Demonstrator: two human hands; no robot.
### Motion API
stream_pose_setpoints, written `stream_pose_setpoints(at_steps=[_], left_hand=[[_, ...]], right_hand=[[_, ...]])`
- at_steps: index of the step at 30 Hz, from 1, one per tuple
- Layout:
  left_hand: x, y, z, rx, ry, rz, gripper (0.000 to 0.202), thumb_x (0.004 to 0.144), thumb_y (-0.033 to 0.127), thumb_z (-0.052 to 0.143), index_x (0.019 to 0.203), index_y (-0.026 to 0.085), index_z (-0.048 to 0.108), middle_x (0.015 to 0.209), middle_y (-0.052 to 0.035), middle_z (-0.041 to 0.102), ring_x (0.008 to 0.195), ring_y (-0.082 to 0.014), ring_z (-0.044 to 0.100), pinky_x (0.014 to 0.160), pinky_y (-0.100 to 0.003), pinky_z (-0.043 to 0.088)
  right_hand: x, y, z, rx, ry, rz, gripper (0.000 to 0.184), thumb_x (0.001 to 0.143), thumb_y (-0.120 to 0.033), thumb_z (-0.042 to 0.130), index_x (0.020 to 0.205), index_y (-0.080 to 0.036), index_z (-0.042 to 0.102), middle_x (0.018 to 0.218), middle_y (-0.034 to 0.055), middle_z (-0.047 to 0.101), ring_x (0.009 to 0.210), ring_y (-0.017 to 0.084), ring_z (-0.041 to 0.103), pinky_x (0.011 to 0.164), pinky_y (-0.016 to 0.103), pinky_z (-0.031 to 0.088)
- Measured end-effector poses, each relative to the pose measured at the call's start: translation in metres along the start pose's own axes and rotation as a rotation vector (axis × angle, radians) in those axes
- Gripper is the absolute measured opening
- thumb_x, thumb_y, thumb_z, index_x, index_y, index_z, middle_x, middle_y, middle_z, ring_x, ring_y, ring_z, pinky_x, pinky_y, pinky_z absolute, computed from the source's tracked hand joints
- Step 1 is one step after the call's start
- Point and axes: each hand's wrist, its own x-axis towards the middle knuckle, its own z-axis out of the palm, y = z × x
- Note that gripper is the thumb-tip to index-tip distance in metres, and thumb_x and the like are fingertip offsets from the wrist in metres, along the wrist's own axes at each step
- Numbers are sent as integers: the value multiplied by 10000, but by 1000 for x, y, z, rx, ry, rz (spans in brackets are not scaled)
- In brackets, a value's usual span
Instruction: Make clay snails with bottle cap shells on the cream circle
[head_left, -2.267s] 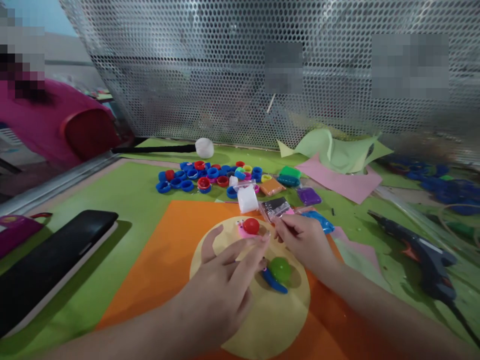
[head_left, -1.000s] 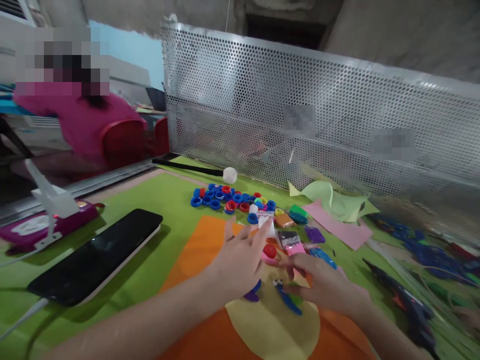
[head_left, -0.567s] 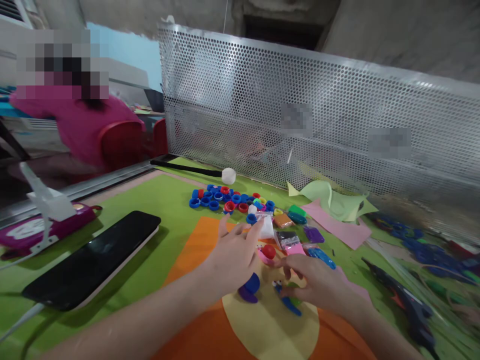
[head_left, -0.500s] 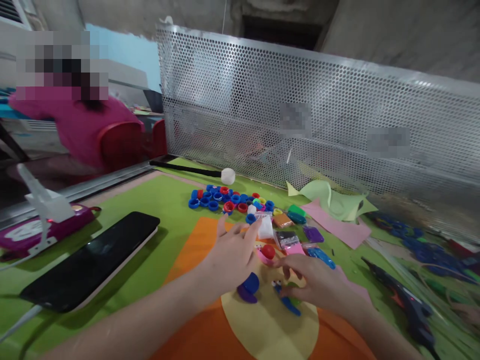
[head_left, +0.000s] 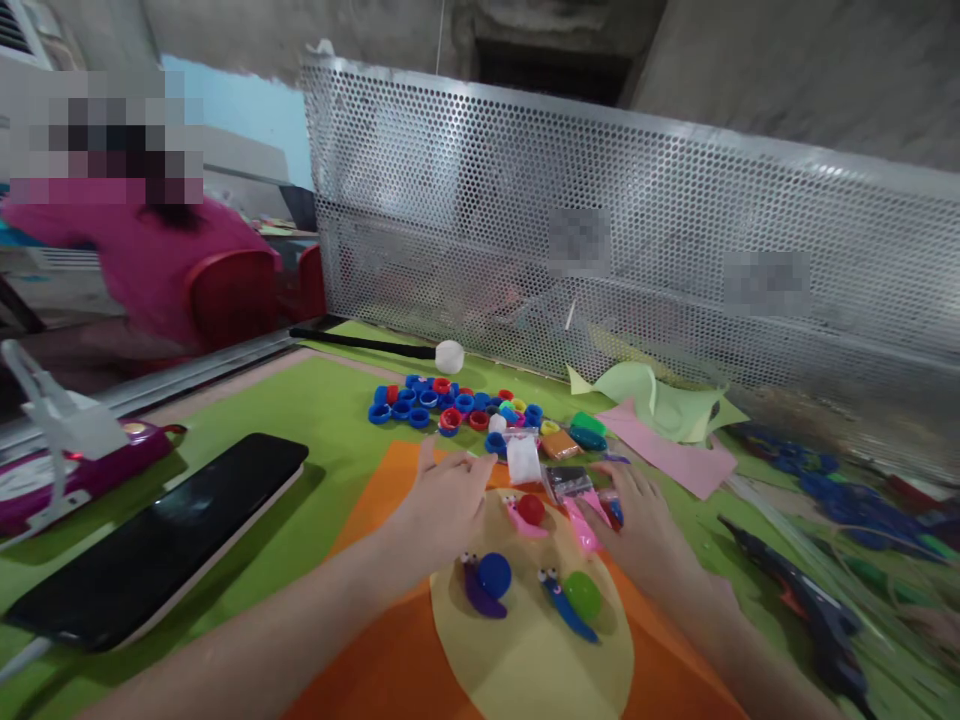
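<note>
Three clay snails sit on a pale yellow paper circle (head_left: 532,650): a pink one with a red cap shell (head_left: 525,513), a purple one with a blue shell (head_left: 484,581), and a blue one with a green shell (head_left: 571,598). My left hand (head_left: 442,505) lies flat on the orange sheet (head_left: 375,660) just left of the pink snail, fingers spread, holding nothing. My right hand (head_left: 637,525) rests to the right of the snails, fingers stretched over small clay packets (head_left: 574,490); its fingertips touch a pink packet.
A pile of blue and red bottle caps (head_left: 450,405) lies beyond the hands, with clay packets beside it. A black phone (head_left: 157,540) lies at left, a glue gun (head_left: 810,610) at right, crumpled green and pink paper (head_left: 667,420) behind. A perforated metal screen (head_left: 600,220) backs the table. Someone in pink sits far left.
Both hands have drawn apart from the snails, uncovering the purple and blue ones. The left hand slid left and flattened; the right hand moved right onto the clay packets.
</note>
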Motion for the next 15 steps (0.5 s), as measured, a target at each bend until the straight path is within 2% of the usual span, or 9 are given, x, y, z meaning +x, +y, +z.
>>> stream_pose_setpoints(at_steps=[3,8,11,15], left_hand=[[0,-1,2,11,-3,-8,402,740,28,363,1090,125,536,798,-92,688,883,-235,621,895,-508,375],[1,-3,-1,15,-12,-24,380,718,24,364,1009,144,576,712,-59,671,805,-228,623,900,-553,342],[2,-6,-4,27,-1,-46,382,731,22,345,1007,139,581,729,-74,669,787,-234,620,895,-592,317],[2,-7,-2,33,4,-49,353,762,40,345,996,143,588,740,-77,668,781,-230,623,876,-554,359]], right_hand=[[0,1,10,-82,59,61,570,749,-478,529,1167,-94,478,1141,211,545,1075,395,461,861,563,345],[-3,0,22,-108,90,46,438,724,-364,536,1104,-145,521,1091,155,591,1038,352,507,864,527,356],[-4,5,29,-82,136,35,402,723,-318,523,1090,-154,506,1058,148,598,1013,331,523,857,503,373],[-6,10,33,-2,205,-9,394,756,-326,518,1110,-167,455,1017,126,597,986,293,539,845,451,416]])
